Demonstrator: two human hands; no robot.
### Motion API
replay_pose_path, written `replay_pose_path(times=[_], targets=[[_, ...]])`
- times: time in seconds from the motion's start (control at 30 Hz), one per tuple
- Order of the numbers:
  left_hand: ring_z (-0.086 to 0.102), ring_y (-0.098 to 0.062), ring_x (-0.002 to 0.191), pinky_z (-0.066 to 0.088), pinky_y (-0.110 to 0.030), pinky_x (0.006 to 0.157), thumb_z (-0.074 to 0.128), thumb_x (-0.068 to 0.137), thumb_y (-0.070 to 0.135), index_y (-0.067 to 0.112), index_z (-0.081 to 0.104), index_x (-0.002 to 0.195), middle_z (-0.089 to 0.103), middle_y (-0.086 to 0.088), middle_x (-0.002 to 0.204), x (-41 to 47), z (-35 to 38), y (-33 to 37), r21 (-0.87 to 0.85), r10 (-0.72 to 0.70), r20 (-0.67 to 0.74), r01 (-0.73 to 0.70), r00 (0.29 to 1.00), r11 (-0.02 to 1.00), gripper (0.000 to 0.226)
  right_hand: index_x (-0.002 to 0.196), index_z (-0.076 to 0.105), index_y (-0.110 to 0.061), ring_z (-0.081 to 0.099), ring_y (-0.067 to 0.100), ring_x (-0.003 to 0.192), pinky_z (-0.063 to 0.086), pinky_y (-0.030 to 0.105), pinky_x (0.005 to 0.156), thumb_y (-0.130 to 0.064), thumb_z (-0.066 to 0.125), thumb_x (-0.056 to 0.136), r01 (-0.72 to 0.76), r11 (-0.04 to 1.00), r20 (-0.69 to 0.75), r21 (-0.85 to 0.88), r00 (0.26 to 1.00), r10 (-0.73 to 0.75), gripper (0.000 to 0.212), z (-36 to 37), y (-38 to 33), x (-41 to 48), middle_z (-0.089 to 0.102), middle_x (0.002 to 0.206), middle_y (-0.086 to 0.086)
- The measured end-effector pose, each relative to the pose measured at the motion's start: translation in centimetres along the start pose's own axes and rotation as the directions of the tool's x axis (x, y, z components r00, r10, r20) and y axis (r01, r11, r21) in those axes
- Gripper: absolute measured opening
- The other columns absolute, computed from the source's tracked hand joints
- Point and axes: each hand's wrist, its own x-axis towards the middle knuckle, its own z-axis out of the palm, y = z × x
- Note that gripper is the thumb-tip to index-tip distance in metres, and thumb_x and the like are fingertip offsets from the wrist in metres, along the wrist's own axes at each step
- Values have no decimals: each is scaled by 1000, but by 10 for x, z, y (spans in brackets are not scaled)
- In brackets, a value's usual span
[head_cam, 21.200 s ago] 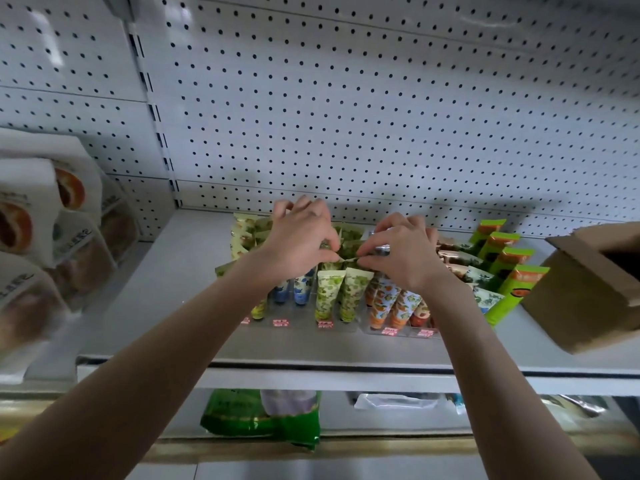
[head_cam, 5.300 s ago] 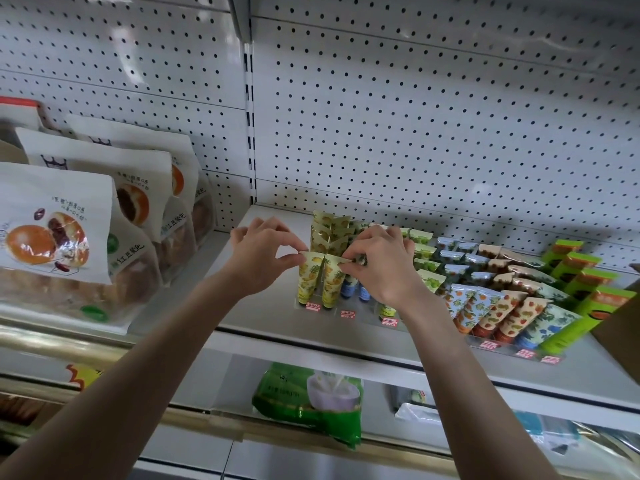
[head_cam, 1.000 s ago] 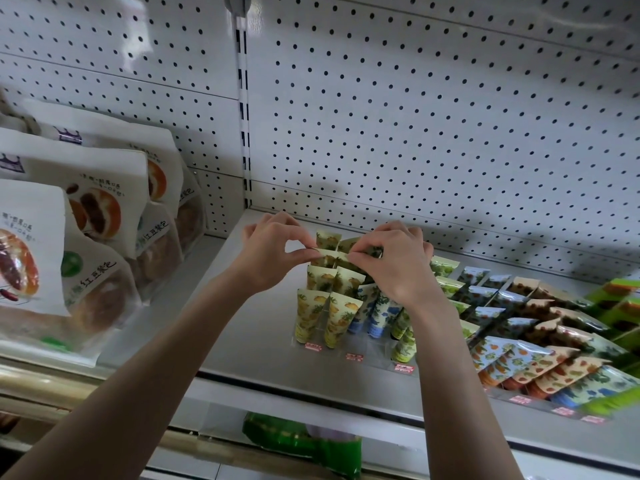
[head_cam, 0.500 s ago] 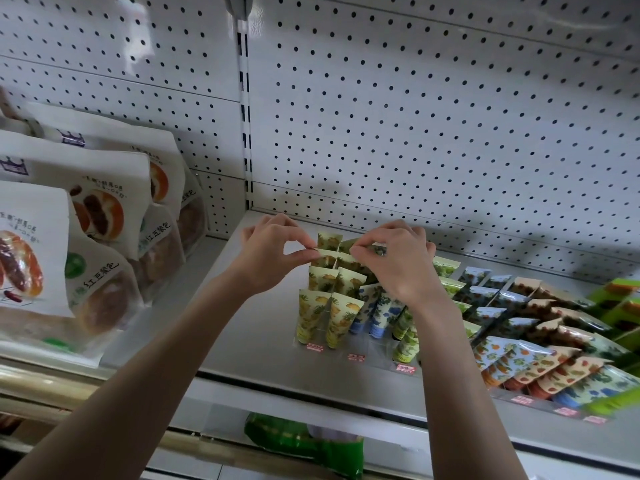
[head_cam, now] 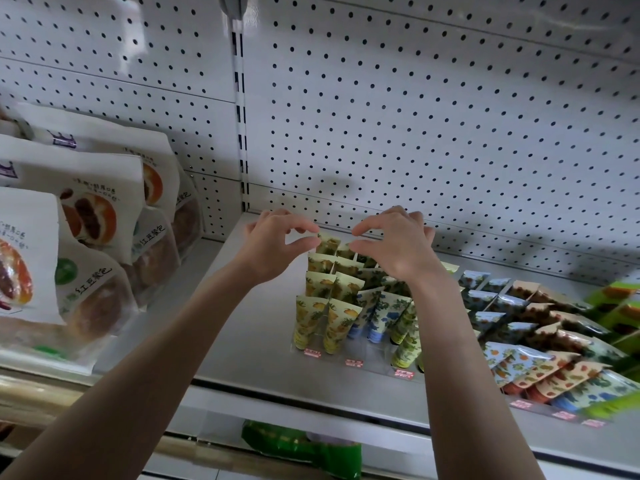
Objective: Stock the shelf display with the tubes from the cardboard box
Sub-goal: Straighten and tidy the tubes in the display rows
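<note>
Fingers (head_cam: 302,226) half-curled; left hand (head_cam: 273,245) and right hand (head_cam: 396,249) hover empty above yellow tubes (head_cam: 320,283).

Small patterned plastic tubes (head_cam: 341,320) sit in rows on the flat grey metal shelf (head_cam: 242,341), right of centre, before the white perforated back panel (head_cam: 415,133). White paper bread bags (head_cam: 86,209) stand at the left. The left hand (head_cam: 273,247) and the right hand (head_cam: 391,244) are above the rearmost tubes. A green plastic packet (head_cam: 294,445) lies on the level below.

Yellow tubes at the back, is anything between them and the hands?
No, nothing visible. The left hand and right hand sit right by the tops of the rearmost yellow tubes, fingers parted, with no other thing between.
</note>
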Motion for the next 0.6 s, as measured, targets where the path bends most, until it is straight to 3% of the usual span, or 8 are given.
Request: replay_pose_path(times=[0.3,0.6], targets=[[46,-10,99,21,-28,83,59,86,44,36,57,119,56,11,103,8,9,0,57,-3,14,3,1000,998,34,92,69,-34,31,28,117,22,39,94,-38,66,83,-8,999,9,-47,1000,8,10,6,-1,4,48,118,0],[42,-13,107,16,-27,85,61,85,42,29,67,98,56,6,109,15,10,0,76,-23,54,19,998,997,20,86,68,-31,32,27,117,22,39,94,-37,66,83,-13,999,-11,-42,1000,12,7,8,-1,6,50,120,0]])
